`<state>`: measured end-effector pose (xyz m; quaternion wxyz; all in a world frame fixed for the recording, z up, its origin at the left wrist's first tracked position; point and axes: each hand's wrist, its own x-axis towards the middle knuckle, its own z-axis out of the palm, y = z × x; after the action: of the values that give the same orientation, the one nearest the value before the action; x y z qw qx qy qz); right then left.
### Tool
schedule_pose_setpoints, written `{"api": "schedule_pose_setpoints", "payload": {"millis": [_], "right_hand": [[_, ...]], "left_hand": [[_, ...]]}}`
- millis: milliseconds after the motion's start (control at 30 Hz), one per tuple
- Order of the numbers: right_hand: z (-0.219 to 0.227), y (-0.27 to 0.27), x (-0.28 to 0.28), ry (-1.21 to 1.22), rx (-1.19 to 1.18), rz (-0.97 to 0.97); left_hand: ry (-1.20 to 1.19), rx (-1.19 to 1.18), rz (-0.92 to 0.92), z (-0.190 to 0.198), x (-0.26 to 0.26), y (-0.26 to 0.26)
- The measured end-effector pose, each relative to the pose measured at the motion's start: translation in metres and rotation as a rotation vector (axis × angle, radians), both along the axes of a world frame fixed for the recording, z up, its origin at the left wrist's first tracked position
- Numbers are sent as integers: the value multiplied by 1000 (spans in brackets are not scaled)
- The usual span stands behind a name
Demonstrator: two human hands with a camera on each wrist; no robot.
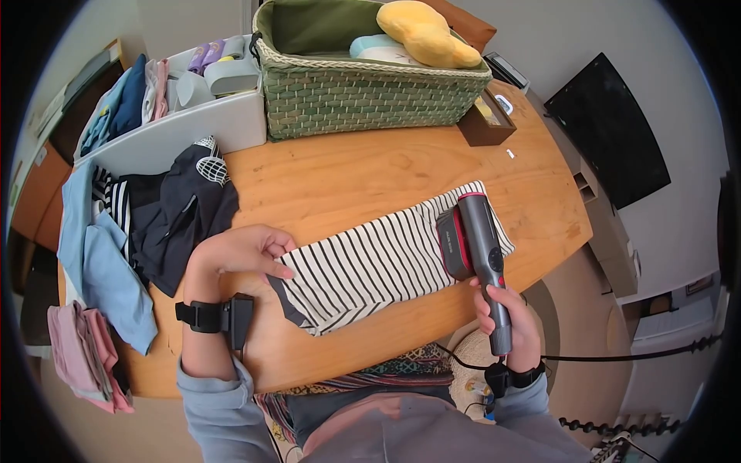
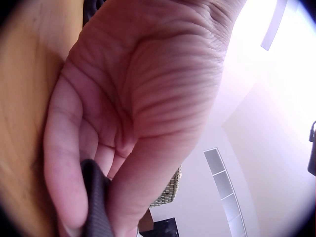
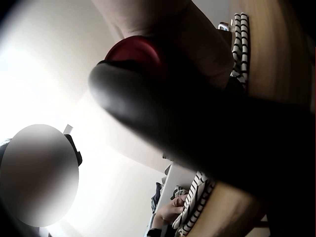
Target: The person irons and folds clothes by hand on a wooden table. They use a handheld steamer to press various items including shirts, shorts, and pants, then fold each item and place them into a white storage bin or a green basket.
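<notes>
A striped black-and-white cloth (image 1: 370, 266) lies folded in a long strip on the wooden table. At its left end the left hand (image 1: 251, 251) pinches the dark edge between thumb and fingers; in the left wrist view that hand (image 2: 133, 108) holds the dark fabric (image 2: 98, 202). The right hand (image 1: 509, 316) grips the handle of a grey and red handheld steamer (image 1: 482, 239), whose head rests on the cloth near its right end. In the right wrist view the dark handle (image 3: 143, 103) fills much of the picture, with the right hand (image 3: 173, 34) behind it.
Dark clothes (image 1: 181, 216), a light blue garment (image 1: 112, 270) and a folded pink pile (image 1: 85, 355) lie at the left. A white bin (image 1: 185, 127), a green woven basket (image 1: 370, 100) and a small brown box (image 1: 490, 133) stand along the back. A black cord (image 1: 602, 358) runs off right.
</notes>
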<state>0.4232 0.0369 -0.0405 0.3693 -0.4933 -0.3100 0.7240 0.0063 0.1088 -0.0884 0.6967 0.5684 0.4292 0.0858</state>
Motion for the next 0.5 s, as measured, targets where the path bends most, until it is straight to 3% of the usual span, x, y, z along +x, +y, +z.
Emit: {"api": "schedule_pose_setpoints", "payload": {"millis": [500], "right_hand": [[-17,40,53,-81,44,-112]], "left_hand": [[-30,-19,6,0,-1,0]]}}
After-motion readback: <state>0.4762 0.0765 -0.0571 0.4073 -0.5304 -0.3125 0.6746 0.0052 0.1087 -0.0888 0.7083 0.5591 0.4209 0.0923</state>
